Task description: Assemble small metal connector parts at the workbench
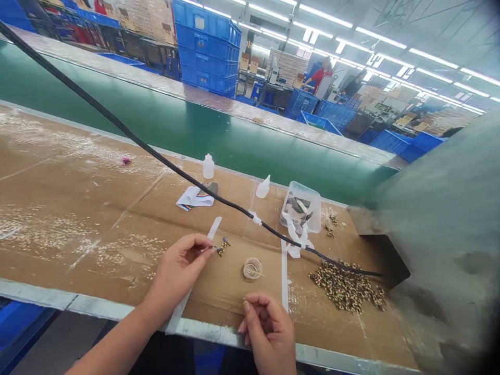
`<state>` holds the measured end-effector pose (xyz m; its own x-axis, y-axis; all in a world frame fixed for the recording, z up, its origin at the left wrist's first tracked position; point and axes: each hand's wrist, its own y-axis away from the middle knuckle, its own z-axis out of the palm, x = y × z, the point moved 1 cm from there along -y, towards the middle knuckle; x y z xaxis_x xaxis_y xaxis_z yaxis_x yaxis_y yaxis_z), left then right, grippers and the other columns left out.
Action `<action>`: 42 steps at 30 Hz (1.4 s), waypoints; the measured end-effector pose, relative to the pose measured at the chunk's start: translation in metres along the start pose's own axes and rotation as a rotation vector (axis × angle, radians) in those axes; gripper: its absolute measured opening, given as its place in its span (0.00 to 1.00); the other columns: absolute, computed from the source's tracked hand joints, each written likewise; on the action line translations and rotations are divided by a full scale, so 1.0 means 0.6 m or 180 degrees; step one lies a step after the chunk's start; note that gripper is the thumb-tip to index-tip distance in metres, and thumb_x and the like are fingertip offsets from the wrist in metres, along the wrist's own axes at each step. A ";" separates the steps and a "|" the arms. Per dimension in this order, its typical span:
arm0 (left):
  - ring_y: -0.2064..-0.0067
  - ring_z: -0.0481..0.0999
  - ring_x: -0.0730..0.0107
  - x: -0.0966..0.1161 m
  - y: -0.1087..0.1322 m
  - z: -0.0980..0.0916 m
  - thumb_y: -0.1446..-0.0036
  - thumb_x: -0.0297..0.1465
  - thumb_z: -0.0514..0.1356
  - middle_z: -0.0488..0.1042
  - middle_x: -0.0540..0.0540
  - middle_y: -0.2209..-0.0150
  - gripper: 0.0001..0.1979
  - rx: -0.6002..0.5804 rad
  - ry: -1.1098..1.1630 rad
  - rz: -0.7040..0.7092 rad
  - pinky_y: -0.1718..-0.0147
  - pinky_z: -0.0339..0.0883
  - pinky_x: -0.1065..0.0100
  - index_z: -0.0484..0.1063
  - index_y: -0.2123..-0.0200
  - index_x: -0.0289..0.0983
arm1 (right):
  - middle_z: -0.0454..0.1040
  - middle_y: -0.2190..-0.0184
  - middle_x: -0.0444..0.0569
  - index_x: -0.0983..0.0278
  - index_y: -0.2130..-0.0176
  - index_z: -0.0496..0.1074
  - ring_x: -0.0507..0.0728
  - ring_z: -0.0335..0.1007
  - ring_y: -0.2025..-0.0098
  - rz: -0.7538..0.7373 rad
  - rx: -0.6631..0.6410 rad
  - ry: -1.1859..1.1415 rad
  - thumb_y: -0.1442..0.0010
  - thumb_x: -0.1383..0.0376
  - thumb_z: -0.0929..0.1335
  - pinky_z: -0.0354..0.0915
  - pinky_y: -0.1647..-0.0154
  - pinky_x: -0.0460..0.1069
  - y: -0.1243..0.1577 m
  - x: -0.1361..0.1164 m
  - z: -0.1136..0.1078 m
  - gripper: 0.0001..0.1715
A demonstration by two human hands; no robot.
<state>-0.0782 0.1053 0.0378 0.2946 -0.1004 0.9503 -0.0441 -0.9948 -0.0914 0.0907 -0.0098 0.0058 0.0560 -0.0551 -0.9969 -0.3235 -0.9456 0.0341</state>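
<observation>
Left hand [180, 266] grip narrow on small part [219, 252]; second part [225, 241] just upper right; right hand [269, 329] farther, hold unclear

Our only view, head-worn, facing forward and down, our hands [177, 266] close at lower centre, counter [128, 219] beneath, ceiling lights [380, 37] far off, upper right.

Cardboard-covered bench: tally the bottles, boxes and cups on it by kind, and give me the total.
White bottles: 2
Clear plastic box: 1
Small round clear cup: 1
Total: 4
</observation>
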 end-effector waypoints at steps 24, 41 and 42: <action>0.65 0.79 0.66 -0.012 0.081 0.063 0.50 0.34 0.65 0.79 0.47 0.68 0.09 -0.0715 0.0955 -0.0894 0.63 0.74 0.70 0.75 0.66 0.37 | 0.71 0.67 0.46 0.61 0.62 0.76 0.50 0.64 0.73 -0.0982 0.0145 0.1414 0.37 0.63 0.67 0.61 0.72 0.46 -0.074 -0.045 -0.049 0.07; 0.62 0.80 0.68 -0.012 0.086 0.062 0.47 0.35 0.62 0.80 0.49 0.65 0.09 -0.0810 0.0762 -0.0707 0.59 0.74 0.73 0.75 0.63 0.38 | 0.68 0.70 0.44 0.62 0.67 0.71 0.50 0.62 0.72 -0.1076 0.0383 0.1362 0.36 0.63 0.66 0.58 0.72 0.45 -0.073 -0.054 -0.059 0.09; 0.62 0.80 0.68 -0.011 0.086 0.062 0.47 0.35 0.62 0.80 0.48 0.65 0.09 -0.0805 0.0744 -0.0705 0.59 0.74 0.73 0.75 0.64 0.38 | 0.68 0.70 0.44 0.62 0.67 0.71 0.51 0.62 0.72 -0.1075 0.0414 0.1293 0.36 0.63 0.66 0.58 0.72 0.45 -0.070 -0.057 -0.061 0.08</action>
<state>-0.0469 0.0541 0.0159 0.0997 0.1509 0.9835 -0.2457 -0.9541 0.1713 0.1367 0.0204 0.0412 0.5293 0.1010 -0.8424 -0.3371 -0.8861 -0.3181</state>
